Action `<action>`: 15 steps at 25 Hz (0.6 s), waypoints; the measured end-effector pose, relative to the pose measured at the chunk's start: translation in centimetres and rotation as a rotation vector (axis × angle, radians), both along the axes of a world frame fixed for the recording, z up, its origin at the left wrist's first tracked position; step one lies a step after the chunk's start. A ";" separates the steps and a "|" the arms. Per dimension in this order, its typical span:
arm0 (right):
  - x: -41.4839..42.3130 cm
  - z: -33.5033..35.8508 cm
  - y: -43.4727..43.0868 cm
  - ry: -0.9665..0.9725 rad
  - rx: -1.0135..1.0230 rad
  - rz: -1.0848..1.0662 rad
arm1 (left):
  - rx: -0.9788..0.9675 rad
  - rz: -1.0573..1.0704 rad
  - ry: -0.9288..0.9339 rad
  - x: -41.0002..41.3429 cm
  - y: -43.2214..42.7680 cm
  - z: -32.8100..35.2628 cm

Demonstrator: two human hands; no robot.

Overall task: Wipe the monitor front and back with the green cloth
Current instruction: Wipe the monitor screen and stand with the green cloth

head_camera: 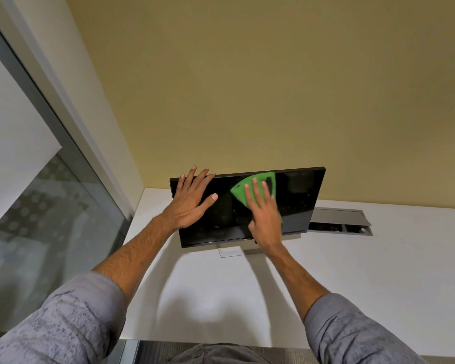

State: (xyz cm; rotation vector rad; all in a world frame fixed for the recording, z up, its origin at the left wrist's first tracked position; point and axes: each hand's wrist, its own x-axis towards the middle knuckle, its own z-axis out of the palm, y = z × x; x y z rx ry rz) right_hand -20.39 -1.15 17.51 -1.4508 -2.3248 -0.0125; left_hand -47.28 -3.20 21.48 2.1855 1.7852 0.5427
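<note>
Our flat right hand (264, 219) is pressing green cloth (243, 190) on the monitor (297, 200), splayed left hand (192, 203) bracing; overpushing risks tipping it.

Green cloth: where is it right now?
In the head view, the green cloth is pressed against the upper middle of the monitor screen under the right hand, with the left hand on the screen beside it.

The only marking is a small pale logo (246, 239) on the lower bezel of the monitor (294, 200), just to the left of the heel of the right hand (264, 218). Its letters are too small and blurred to read with certainty.
</note>
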 end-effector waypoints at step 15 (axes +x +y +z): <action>-2.1 0.7 -1.3 0.272 -0.030 -0.173 | -0.115 -0.020 0.095 -0.4 -0.2 1.7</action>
